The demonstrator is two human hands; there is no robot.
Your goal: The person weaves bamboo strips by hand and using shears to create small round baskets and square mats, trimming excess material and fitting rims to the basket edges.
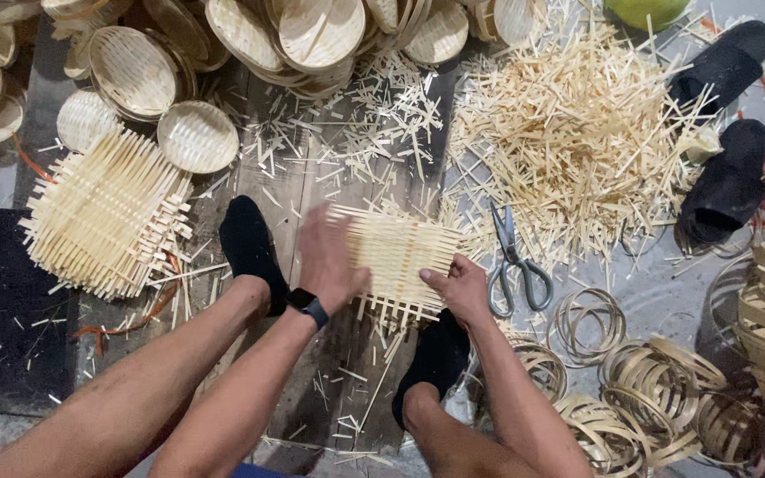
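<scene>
A square mat of woven bamboo strips [405, 257] lies on the wooden floor between my two black-socked feet. My left hand [329, 261], with a black watch on the wrist, lies flat and blurred on the mat's left side, pressing it. My right hand [455, 288] pinches the mat's lower right edge. Loose strip ends stick out all around the mat.
Grey-handled scissors [513, 258] lie just right of the mat. A stack of woven mats [104, 212] sits at left, round bamboo trays [197, 135] behind it. A heap of cut strips [577, 133] is at back right, coiled bamboo rings [648, 381] at front right, black slippers [728, 181] far right.
</scene>
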